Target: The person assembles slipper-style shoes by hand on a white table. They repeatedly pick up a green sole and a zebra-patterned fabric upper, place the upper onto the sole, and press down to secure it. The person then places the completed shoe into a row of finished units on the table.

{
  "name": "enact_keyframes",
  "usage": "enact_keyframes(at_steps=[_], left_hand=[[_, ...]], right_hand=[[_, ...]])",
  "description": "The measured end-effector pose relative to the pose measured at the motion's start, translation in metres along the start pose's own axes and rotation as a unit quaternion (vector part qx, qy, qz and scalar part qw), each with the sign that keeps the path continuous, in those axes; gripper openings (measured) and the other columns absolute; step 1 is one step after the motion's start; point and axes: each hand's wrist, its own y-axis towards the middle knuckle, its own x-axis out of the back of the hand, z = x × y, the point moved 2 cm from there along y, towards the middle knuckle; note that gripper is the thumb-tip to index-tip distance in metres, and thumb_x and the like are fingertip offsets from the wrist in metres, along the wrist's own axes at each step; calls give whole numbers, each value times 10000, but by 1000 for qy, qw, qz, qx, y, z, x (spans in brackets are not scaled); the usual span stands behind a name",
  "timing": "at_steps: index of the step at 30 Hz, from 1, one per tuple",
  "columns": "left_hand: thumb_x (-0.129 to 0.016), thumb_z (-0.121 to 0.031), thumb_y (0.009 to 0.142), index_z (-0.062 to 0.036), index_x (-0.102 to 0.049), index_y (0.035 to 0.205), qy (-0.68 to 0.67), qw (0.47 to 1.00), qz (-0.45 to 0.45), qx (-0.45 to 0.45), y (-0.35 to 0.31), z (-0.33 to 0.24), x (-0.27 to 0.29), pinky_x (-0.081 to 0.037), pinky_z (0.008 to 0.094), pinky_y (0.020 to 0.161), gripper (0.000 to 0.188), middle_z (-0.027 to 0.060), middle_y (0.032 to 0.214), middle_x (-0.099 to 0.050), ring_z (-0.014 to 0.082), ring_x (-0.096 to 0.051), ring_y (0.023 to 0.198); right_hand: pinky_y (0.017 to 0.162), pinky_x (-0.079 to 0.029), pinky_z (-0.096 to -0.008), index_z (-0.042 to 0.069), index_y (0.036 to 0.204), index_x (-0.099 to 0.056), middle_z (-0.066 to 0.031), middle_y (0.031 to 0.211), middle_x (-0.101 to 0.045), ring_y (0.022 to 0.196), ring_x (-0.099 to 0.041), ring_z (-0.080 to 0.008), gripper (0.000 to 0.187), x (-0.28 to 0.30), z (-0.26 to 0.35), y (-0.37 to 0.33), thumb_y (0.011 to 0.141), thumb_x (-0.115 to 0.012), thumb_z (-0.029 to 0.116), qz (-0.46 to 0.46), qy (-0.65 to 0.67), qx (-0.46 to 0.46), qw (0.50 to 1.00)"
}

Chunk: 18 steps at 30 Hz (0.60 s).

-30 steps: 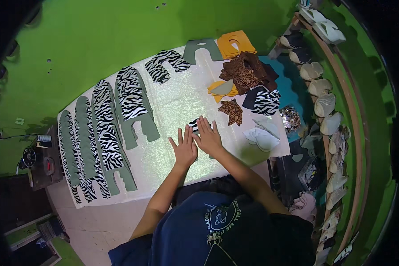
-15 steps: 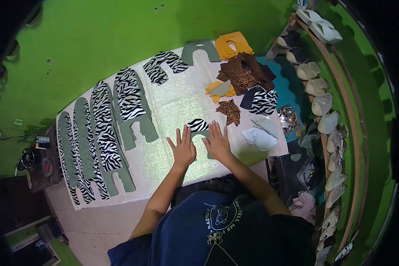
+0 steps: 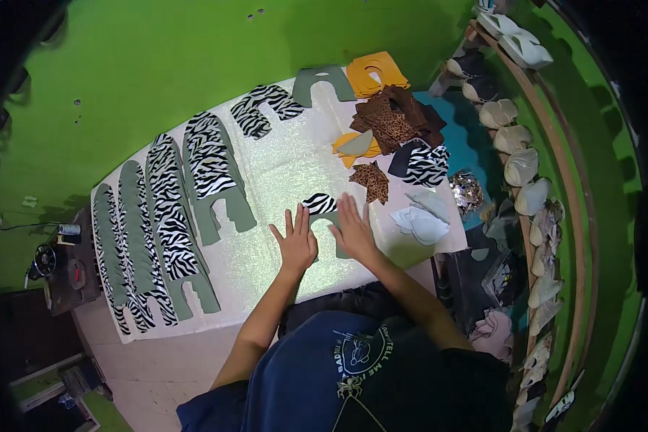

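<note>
My left hand (image 3: pixel 296 241) lies flat with its fingers apart. Its fingertips touch the left end of a small zebra-print piece (image 3: pixel 319 203). That piece sits on the upper part of an arch-shaped grey-green piece (image 3: pixel 340 247), partly covered by my hands. Over the arch's right side rests my right hand (image 3: pixel 354 229), fingers stretched out and holding nothing. Beyond it is a leopard-print piece (image 3: pixel 370 181). Several white cut pieces (image 3: pixel 421 223) lie to its right.
Overlapping rows of grey-green and zebra-print pieces (image 3: pixel 171 209) fill the table's left side. Brown leopard-print pieces (image 3: pixel 392 119) and yellow-orange pieces (image 3: pixel 376 74) are stacked at the far right. A shimmering pale sheet (image 3: pixel 281 165) covers the tabletop. Moulded shapes line a wooden rack (image 3: pixel 554 129).
My right hand's fingers have shifted slightly away from me. My left hand and the pieces stay practically in place.
</note>
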Motion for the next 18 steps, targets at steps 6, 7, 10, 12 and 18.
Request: enact_keyframes(at_steps=[6, 7, 10, 12, 18], left_hand=[[-328, -216, 840, -80, -214, 1371, 3, 1000, 3, 0, 0, -1, 0, 37, 649, 960, 559, 62, 1437, -181, 332, -152, 1313], [-325, -221, 846, -78, -215, 1370, 2, 1000, 1, 0, 0, -1, 1, 37, 648, 960, 554, 63, 1436, -183, 331, -153, 1313], [-315, -239, 865, -71, -218, 1368, 9, 1000, -6, -2, 0, 0, -1, 35, 648, 960, 540, 65, 1433, -192, 329, -152, 1314], [-308, -251, 876, -63, -221, 1365, 15, 1000, -6, -1, 0, 1, -1, 33, 647, 960, 532, 71, 1431, -197, 330, -154, 1313], [-300, -255, 887, -30, -239, 1351, -43, 998, 36, -14, 7, -12, 6, 16, 620, 983, 519, 123, 1418, -210, 291, -203, 1306]], right_hand=[[995, -82, -591, -6, 1331, -255, -166, 1409, -200, 1307, -190, -276, 597, -9, 3, -11, 901, -316, 404, 53, -24, 62, 996], [991, -83, -598, -2, 1335, -247, -160, 1414, -190, 1309, -186, -269, 601, -11, 2, -12, 900, -316, 408, 47, 2, 57, 997], [977, -77, -620, 8, 1345, -225, -146, 1426, -160, 1315, -169, -252, 615, -15, 2, -16, 897, -317, 420, 44, 19, 43, 998], [966, -67, -637, 12, 1350, -212, -139, 1432, -140, 1321, -152, -245, 626, -13, 6, -21, 894, -319, 428, 65, -47, 43, 996], [938, -50, -674, 10, 1347, -219, -133, 1436, -133, 1327, -137, -235, 649, -12, 6, -21, 872, -357, 431, 54, -30, 39, 997]])
